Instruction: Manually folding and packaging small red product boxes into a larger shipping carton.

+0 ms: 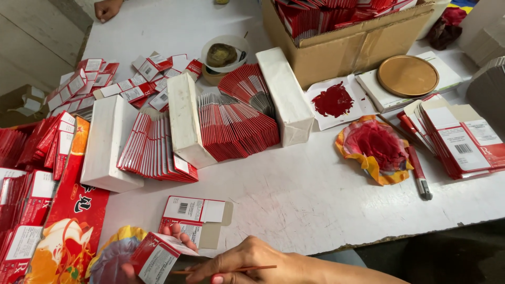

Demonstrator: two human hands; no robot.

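While positions are given against the large white block lying on the bench, items run from left to right.

1. Left of the white block: stacks of flat red cartons and a long red printed pack leaning toward the bench edge.
2. Behind the block: loose red and white folded cartons scattered over the bench.
3. Below the block, at the near bench edge: the left hand, mostly hidden, its fingertips curled around a part-folded red and white carton; the grip is closed on that carton, beside a coloured cloth pad.
4. Just right of that carton: the right hand, its grip pinching a thin brown stick whose tip points at the carton. A flat carton blank lies on the bench just beyond both hands.
5. Right of the block: a row of red cartons standing on edge, a second white block, a fanned row of cartons and a third white block.
6. Further right: a sheet with a red smear, a stained cloth and a red pen.
7. Far right: a cardboard box of red cartons, a round brown lid and another carton stack.
8. Top left, well behind the block: another person's hand.
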